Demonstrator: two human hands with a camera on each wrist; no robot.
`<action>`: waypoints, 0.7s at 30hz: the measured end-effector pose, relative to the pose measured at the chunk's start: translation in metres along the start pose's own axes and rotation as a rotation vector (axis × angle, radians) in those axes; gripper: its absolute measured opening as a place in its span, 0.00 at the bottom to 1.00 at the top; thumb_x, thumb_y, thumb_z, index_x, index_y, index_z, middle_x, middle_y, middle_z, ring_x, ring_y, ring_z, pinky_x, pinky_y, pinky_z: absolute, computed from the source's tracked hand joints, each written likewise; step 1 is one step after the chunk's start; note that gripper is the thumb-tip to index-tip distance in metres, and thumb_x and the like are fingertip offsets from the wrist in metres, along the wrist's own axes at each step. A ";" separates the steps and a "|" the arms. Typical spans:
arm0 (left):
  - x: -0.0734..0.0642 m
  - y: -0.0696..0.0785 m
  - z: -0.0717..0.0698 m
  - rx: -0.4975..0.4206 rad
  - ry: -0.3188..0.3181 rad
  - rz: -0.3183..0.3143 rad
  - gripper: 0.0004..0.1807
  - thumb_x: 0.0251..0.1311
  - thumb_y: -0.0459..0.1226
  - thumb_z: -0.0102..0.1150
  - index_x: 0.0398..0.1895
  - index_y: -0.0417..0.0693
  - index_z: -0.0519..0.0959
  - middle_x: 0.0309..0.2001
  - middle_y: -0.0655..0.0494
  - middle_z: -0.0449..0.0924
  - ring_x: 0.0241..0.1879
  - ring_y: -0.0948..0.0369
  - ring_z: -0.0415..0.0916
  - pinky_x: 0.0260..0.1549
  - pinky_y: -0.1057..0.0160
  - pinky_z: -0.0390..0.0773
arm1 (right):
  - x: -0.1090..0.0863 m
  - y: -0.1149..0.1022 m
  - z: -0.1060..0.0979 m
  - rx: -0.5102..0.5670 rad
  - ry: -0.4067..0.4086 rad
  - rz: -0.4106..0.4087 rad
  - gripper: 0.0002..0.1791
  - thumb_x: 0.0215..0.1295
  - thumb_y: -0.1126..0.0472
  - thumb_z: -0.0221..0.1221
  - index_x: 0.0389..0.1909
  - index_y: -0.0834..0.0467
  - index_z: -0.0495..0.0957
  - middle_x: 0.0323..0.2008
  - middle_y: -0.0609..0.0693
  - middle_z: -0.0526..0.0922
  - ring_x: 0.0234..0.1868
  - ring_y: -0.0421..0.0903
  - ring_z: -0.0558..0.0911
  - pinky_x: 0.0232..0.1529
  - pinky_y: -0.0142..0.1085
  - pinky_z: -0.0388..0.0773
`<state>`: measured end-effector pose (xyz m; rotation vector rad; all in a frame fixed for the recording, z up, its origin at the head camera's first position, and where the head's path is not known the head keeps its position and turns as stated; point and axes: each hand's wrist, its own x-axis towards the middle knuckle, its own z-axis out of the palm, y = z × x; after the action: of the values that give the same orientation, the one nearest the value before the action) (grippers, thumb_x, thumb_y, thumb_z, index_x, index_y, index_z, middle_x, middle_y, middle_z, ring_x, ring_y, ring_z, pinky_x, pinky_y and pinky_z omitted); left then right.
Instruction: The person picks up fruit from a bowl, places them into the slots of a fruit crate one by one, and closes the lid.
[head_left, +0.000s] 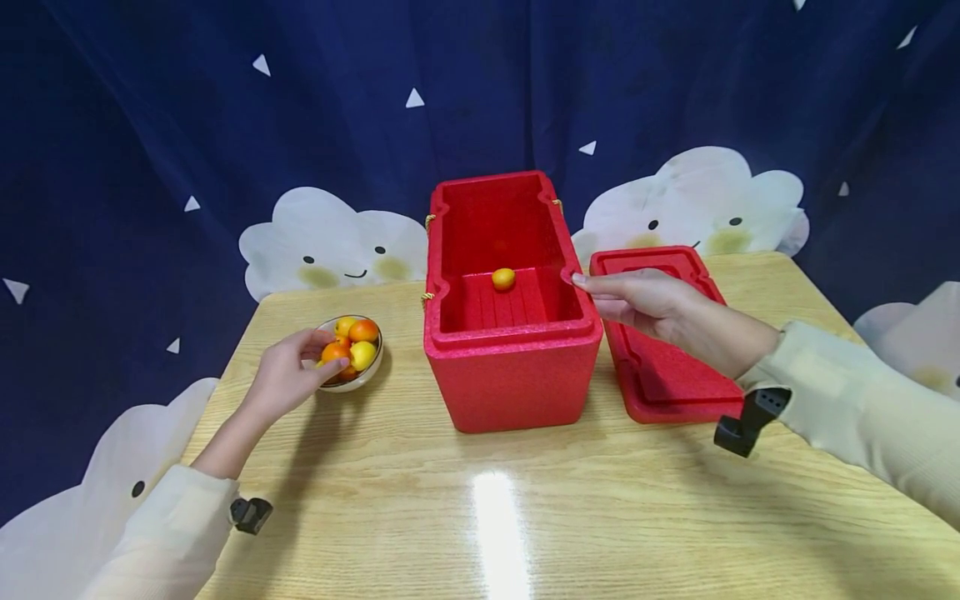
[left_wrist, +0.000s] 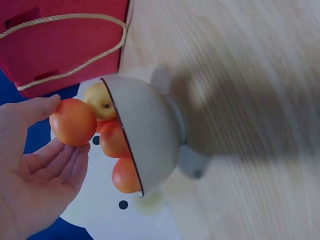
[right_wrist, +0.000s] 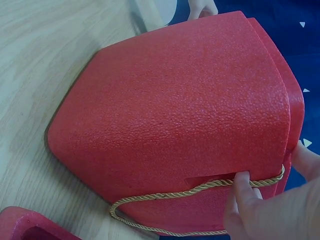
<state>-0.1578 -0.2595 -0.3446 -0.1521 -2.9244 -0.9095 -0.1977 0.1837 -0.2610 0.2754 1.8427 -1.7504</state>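
Clearly, the orange fruit (left_wrist: 73, 122) sits between the thumb and fingertips of the left hand (head_left: 288, 375), which holds it in a narrow pinch at the mouth of the bowl (head_left: 365, 382), on the left of the table (head_left: 375, 508). That fruit is nearly round, so I cannot tell a long axis or which way it points. The bowl stands upright and holds more fruit, a yellow one (head_left: 363, 356) and several orange-red ones among them. In the middle stands the red box (head_left: 517, 387), open at the top, its long side running from near to far; one yellow-orange fruit (head_left: 503, 279) lies on its floor. The right hand (head_left: 645, 304) grips the box's right wall, thumb at the rim and a finger outside at the gold rope (right_wrist: 170, 195). To the right of the box, the red lid (head_left: 686, 367) lies flat, partly behind the right forearm.
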 end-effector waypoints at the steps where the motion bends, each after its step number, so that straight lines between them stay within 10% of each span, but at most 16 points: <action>1: 0.001 0.002 0.000 0.002 0.001 0.003 0.24 0.59 0.42 0.64 0.53 0.36 0.75 0.49 0.36 0.81 0.48 0.43 0.79 0.50 0.45 0.77 | 0.000 0.000 0.000 -0.003 0.001 0.001 0.37 0.59 0.44 0.63 0.67 0.54 0.64 0.31 0.36 0.88 0.37 0.34 0.87 0.44 0.25 0.81; 21: 0.025 0.039 0.002 -0.035 -0.019 0.065 0.22 0.58 0.44 0.64 0.52 0.41 0.76 0.52 0.41 0.80 0.53 0.44 0.77 0.56 0.44 0.75 | 0.001 0.001 0.000 -0.020 0.007 -0.005 0.38 0.59 0.43 0.62 0.68 0.54 0.64 0.30 0.35 0.88 0.36 0.33 0.87 0.42 0.24 0.81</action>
<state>-0.1783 -0.2239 -0.3219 -0.2572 -2.9031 -0.9557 -0.1981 0.1839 -0.2626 0.2696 1.8666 -1.7356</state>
